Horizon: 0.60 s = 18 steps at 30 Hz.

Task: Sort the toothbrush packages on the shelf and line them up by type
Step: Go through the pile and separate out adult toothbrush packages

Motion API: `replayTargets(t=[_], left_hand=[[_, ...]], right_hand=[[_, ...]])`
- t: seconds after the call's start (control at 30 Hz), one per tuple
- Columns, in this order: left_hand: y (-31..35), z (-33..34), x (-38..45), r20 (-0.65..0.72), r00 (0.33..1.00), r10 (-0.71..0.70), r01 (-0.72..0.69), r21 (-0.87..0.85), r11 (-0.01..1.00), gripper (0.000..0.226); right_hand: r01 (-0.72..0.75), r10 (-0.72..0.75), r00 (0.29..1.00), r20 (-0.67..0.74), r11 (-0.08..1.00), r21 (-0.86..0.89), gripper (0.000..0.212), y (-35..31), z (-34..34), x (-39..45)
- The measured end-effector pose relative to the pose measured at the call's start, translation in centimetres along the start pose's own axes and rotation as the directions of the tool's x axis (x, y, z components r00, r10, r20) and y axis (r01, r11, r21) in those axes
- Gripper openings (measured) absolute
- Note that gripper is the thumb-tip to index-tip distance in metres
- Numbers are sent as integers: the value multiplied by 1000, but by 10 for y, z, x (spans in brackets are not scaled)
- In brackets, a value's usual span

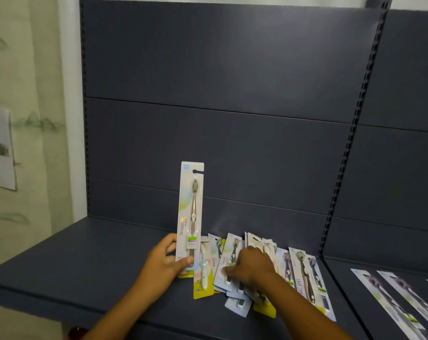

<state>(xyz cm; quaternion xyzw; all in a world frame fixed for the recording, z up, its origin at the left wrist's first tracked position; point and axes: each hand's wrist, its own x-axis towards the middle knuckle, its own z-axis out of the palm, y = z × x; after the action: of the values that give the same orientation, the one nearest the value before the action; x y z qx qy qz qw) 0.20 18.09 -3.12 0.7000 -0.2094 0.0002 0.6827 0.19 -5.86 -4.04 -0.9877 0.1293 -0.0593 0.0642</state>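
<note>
On the dark shelf [85, 253] in front of you, much of the pile of toothbrush packages [257, 273] is hidden: your right hand [251, 267] lies over its middle, and the cards overlap so closely that the lower ones show only corners and edges. You cannot count the pile exactly; roughly ten cards show. The print on most of them is too blurred to read. The right hand's grip is a pinch, with fingertips curled onto the lower part of a pale blue package [226, 262] in the heap.

Your left hand [162, 262] holds one white package [190, 212] upright by its lower end, thumb across the front and fingers behind it. This package stands just left of the pile, its top with the hanging slot rising in front of the shelf's back panel [232, 143]. A brown-handled brush shows through its blister.

On the neighbouring shelf section [343, 290] to the right, two long packages [392, 298] lie side by side, and a sliver of a third is cut off by the frame edge. Their lower ends also run out of view.

Left of the held package the shelf surface is bare up to its left edge, beside the pale wall [24, 94]. The front lip of the shelf runs just below the pile, and some cards reach close to it. A sheet of paper [0, 148] hangs on the wall.
</note>
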Motion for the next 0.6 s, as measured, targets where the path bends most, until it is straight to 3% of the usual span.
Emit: replayTargets(t=[0.07,0.17,0.33,0.53,0.6], left_hand=[[1,-2,-3,-5,1000,7,-7,9,1000,36],[2,-6,-9,-13,1000,2,-2,15,1000,34],[2,-16,-14,-42,999,-4,5,20,1000,34],[5,-13,-15,-49,998,38,-38,0,999,44],[5,-8,-13,-51,997,55,-57,-23,998,52]], right_hand=[[-9,9,1000,10,1000,-29,54,-7,0,1],[-44,43,998,45,999,15,34,-16,-2,2],[-114,75,988,134,945,308,18,-24,-8,4],[-104,107,993,39,706,700,11,-22,-24,-3],[-93,108,993,38,570,816,15,-15,-31,-10]])
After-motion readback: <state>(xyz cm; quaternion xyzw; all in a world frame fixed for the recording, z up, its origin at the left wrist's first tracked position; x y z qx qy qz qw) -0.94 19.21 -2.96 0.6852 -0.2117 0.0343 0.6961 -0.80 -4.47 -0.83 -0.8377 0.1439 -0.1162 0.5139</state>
